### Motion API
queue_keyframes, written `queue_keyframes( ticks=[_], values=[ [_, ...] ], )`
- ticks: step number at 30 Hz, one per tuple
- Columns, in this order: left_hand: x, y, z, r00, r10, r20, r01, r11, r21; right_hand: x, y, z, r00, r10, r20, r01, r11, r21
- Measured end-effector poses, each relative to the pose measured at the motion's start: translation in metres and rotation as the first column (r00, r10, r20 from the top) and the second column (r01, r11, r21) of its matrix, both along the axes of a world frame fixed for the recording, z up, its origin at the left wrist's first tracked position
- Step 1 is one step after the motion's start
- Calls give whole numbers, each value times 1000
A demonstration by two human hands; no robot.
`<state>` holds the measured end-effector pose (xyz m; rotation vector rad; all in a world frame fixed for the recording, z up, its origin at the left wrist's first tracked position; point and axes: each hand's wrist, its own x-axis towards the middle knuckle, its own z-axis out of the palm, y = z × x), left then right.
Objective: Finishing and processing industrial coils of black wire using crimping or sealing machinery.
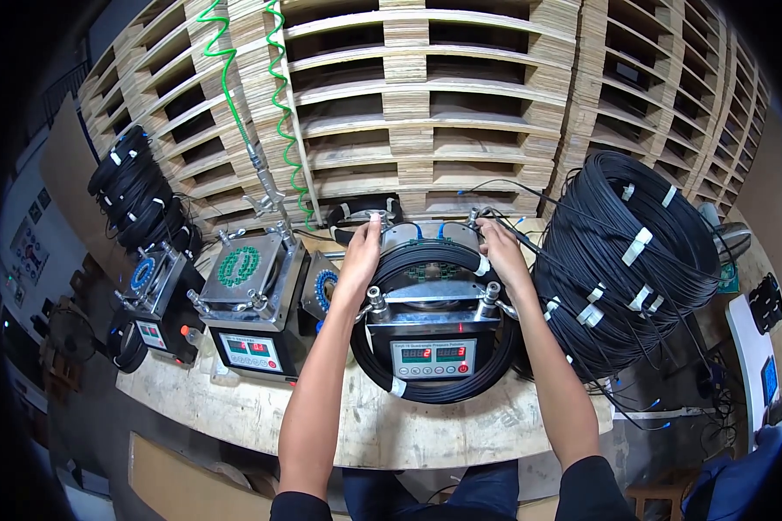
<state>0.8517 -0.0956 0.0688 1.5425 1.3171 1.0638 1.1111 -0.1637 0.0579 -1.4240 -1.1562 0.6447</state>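
Observation:
In front of me stands a benchtop machine (pixel 433 356) with a metal top plate and a lit panel with red digits. A black cable coil (pixel 430 398) hangs around it, its upper arc over the plate and its lower arc below the panel. Green connector holders (pixel 432 271) sit on the plate, partly behind the cable. At the far left corner my left hand (pixel 361 253) is closed on a metal clamp knob, thumb on top. My right hand (pixel 502 250) has its fingers closed at the far right clamp knob (pixel 475 214). Two near clamp knobs (pixel 493 291) stand untouched.
Two similar machines (pixel 250 343) stand to the left, with an orange-capped bottle (pixel 191 333) between them. A tall stack of black cable coils (pixel 608 260) is close on the right. Green spiral air hoses (pixel 278 104) hang before wooden pallets (pixel 406 89) behind the bench (pixel 443 438).

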Motion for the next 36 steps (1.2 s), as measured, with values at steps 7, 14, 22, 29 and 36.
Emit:
queue_keyframes(
  ticks=[7, 14, 22, 29, 36],
  values=[
    [6, -17, 16, 993, -14, 116, 18, 999, -33, 4, 3, -6, 998, 0, -64, 2, 1000, 18],
    [6, -14, 15, 997, -33, 63, 36, 998, -44, 6, -2, -3, 999, -50, -10, 49, 998, -38],
    [6, -7, 6, 999, 18, 27, -18, 1000, -13, 6, 1, -4, 998, 14, -57, -14, 1000, -9],
    [10, -18, 17, 992, 50, 118, -45, 998, -45, 6, 4, -7, 994, -31, -109, 33, 999, 10],
    [4, -8, 9, 998, -17, 65, 19, 999, -36, 0, -8, 8, 997, -58, -42, 57, 998, -38]
  ],
)
